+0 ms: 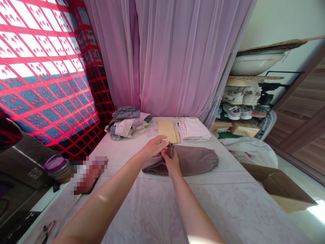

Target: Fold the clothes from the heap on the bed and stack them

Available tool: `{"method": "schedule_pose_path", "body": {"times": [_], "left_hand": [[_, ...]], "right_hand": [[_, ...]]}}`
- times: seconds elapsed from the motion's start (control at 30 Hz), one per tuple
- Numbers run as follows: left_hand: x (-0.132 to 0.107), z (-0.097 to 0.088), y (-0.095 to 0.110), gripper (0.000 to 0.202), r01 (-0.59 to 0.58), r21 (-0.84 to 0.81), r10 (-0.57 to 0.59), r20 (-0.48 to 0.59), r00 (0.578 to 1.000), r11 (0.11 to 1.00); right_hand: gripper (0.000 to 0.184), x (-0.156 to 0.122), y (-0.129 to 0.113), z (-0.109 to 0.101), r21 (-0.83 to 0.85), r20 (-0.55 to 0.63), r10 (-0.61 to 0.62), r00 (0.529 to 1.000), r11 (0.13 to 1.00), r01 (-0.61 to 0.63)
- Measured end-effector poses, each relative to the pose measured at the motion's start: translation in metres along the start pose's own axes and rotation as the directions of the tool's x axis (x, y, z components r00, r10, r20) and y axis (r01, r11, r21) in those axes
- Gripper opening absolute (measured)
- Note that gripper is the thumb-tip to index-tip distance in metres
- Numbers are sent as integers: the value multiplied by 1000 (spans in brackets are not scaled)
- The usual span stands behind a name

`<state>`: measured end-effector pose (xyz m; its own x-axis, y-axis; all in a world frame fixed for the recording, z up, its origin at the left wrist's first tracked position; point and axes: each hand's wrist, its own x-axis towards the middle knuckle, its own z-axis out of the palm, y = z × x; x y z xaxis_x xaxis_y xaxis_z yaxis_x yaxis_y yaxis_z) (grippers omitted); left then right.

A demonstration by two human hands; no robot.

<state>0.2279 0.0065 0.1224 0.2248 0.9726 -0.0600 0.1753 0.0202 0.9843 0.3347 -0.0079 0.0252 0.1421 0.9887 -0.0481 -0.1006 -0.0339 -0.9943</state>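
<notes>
Mauve-brown pants (pixel 195 161) lie folded on the light patterned bed sheet (pixel 152 210), one gathered cuff pointing right. My left hand (pixel 156 146) is closed on a gathered edge at the left part of the pants, its fingers extending over the cloth. Just below and to the right, my right hand (pixel 172 161) grips the same bunched part, thumb and fingers around the fabric. Some of the cloth between both hands is hidden by the fingers. Behind them lie a folded yellow cloth (pixel 166 130) and a stack of folded striped clothes (pixel 194 128).
A loose pile of clothes (pixel 127 122) sits at the back left. A blurred reddish phone-like object (pixel 92 176) lies near the left edge. Right of the bed stand a shoe rack (pixel 238 101) and an open cardboard box (pixel 281 186). A pink curtain (pixel 175 61) hangs behind.
</notes>
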Motion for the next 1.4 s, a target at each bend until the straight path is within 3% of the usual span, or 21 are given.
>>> {"method": "schedule_pose_path", "body": {"times": [0.1,0.2,0.3,0.37,0.47,0.6,0.73,0.9,1.13,1.3,1.4], "left_hand": [[-25,-7,-7,18,-112,223,117,-8,993,968],[-56,3,-31,18,-161,424,127,108,986,891],[-73,28,-60,28,-330,688,240,227,944,647],[-74,44,-79,42,-304,815,256,198,946,494],[-75,52,-105,57,-183,897,191,113,975,403],[-88,46,-133,72,-135,908,165,74,983,398],[-95,44,-141,74,-117,903,179,45,983,413],[-94,52,-132,69,-162,894,224,72,972,419],[-115,46,-108,49,-379,790,280,271,921,482],[-106,28,-97,42,-398,744,402,190,896,537],[-87,24,-98,51,-356,771,386,155,909,528]], "right_hand": [[34,5,-8,-3,133,-64,182,981,976,-173],[25,12,-24,-1,138,8,193,981,972,-192],[27,15,-44,10,104,89,134,987,984,-143],[28,13,-56,21,82,146,70,987,993,-82],[31,11,-67,32,118,195,-3,981,993,-20],[33,14,-66,25,165,130,-29,991,986,8],[28,22,-59,7,155,38,51,998,986,-56],[31,31,-61,-15,106,-18,54,998,993,-51],[22,35,-66,-74,80,-172,93,981,994,-81],[23,41,-61,-116,3,-248,68,966,998,-70],[24,46,-56,-135,-34,-288,51,956,997,-63]]}}
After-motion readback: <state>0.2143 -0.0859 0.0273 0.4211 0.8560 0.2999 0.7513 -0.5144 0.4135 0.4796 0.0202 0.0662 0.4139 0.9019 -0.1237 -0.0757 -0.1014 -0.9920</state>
